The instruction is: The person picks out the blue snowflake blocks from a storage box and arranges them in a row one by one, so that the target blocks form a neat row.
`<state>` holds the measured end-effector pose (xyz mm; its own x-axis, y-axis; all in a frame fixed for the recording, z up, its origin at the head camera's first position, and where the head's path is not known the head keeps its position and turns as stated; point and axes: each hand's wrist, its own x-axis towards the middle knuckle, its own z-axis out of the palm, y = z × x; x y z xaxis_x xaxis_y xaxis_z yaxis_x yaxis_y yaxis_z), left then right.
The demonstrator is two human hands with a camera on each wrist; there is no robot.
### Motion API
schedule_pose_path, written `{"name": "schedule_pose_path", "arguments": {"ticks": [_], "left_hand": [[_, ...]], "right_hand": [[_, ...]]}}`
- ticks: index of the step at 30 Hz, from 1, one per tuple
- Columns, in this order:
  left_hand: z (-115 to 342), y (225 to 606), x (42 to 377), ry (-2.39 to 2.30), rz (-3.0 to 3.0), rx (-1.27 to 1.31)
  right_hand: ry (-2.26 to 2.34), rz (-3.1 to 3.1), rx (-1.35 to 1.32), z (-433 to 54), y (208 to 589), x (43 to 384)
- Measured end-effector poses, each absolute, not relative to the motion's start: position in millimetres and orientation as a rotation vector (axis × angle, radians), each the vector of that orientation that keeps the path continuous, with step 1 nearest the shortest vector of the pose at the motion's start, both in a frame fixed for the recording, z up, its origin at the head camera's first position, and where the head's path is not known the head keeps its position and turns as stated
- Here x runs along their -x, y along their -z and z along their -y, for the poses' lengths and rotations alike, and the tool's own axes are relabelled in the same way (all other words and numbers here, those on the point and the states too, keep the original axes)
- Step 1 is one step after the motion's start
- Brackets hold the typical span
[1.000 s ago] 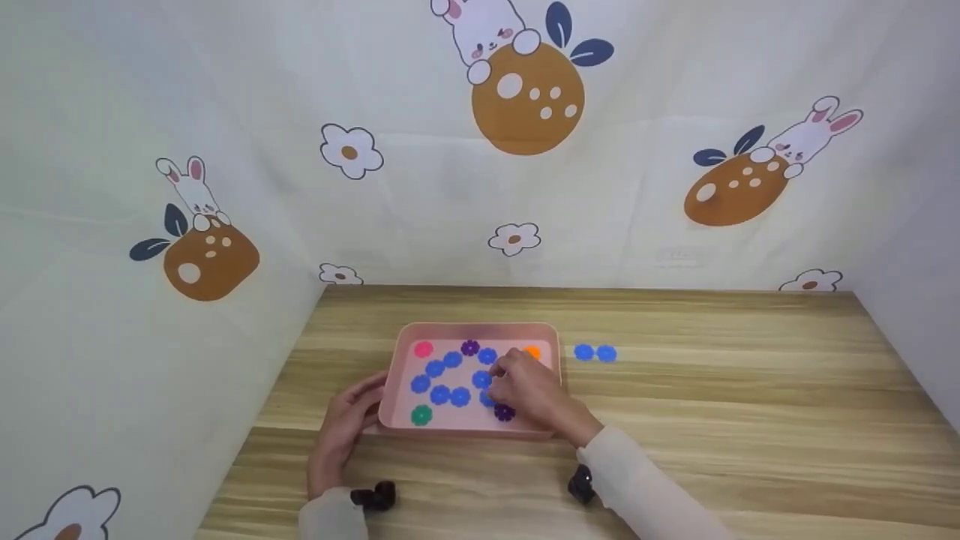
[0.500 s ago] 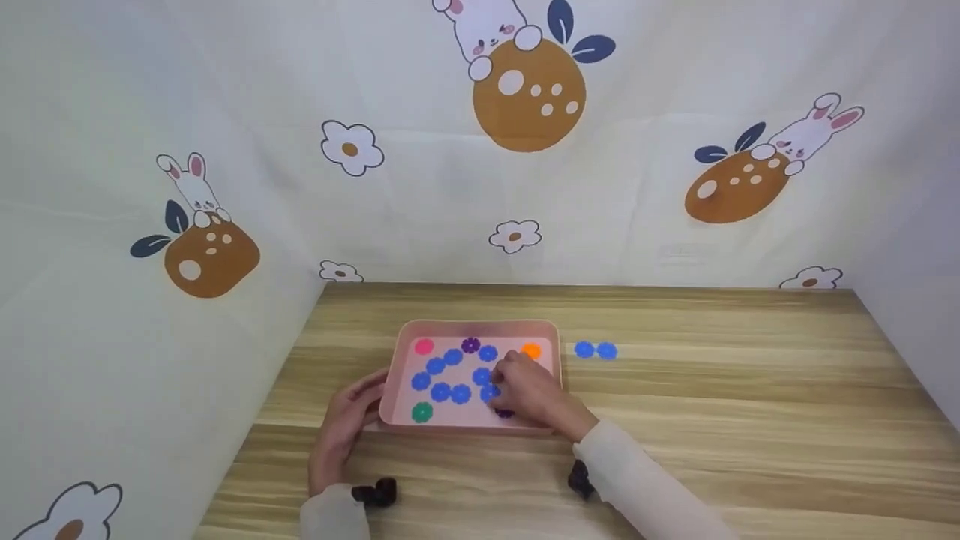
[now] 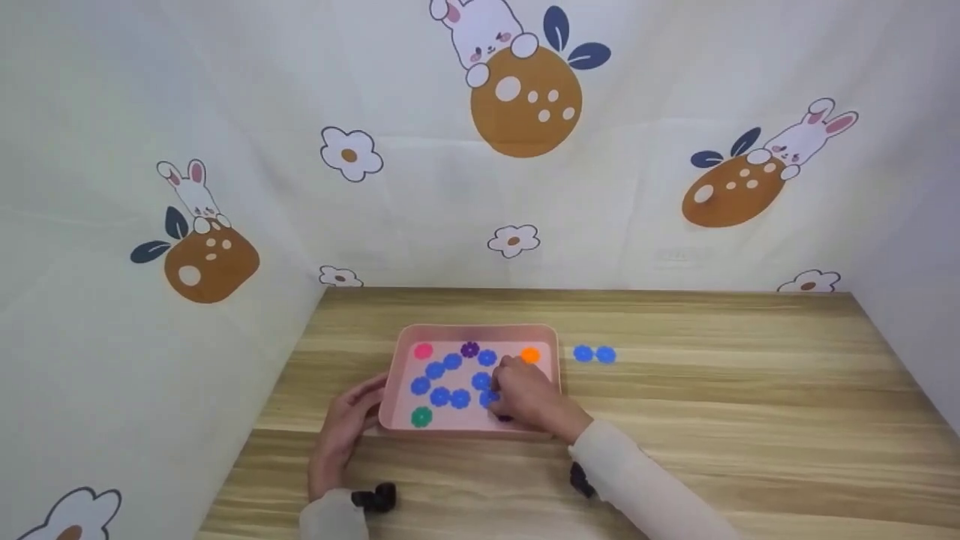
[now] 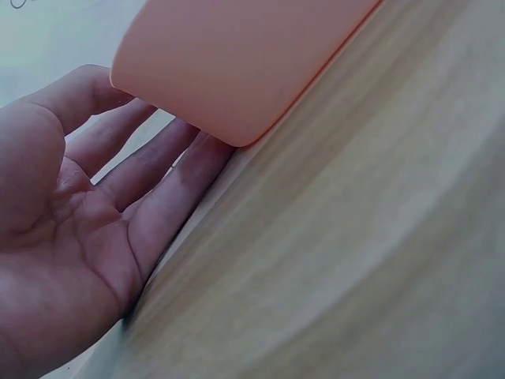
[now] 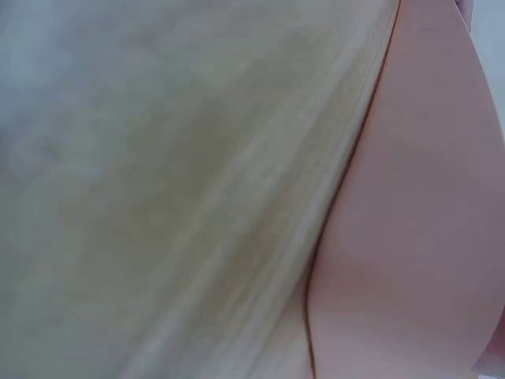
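In the head view my left hand rests against the left side of a shallow pink tray. The left wrist view shows its extended fingers reaching along the tray's outer wall, close over the table. My right hand is inside the tray at the right, fingers bent down with thumb and forefinger around a blue flower-shaped disc. Another blue disc lies right at the fingertips. A dark purple disc is mostly hidden beneath the hand. The right wrist view catches only the tray's outer wall and table.
More blue discs lie in a curve in the tray. Pink, green, orange and purple discs sit around them. Two blue discs lie on the wooden table right of the tray.
My right hand has shifted slightly, leaving the orange disc fully visible and covering more of the lower purple disc. The left hand and tray stay put.
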<state>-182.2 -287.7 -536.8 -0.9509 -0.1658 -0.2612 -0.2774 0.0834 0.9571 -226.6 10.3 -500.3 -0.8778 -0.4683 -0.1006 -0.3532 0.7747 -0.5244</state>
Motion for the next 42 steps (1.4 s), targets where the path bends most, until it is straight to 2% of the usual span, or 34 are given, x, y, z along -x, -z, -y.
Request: {"name": "schedule_pose_path", "arguments": {"ticks": [12, 29, 42], "left_hand": [[288, 536, 181, -2.021, -2.256, 0.464], [287, 536, 181, -2.014, -2.243, 0.489], [288, 538, 181, -1.999, -2.258, 0.479]], "right_hand": [[0.611, -2.781, 0.722, -5, 497, 226], [0.742, -2.710, 0.668, -9, 497, 232], [0.809, -2.844, 0.851, -24, 477, 236]]}}
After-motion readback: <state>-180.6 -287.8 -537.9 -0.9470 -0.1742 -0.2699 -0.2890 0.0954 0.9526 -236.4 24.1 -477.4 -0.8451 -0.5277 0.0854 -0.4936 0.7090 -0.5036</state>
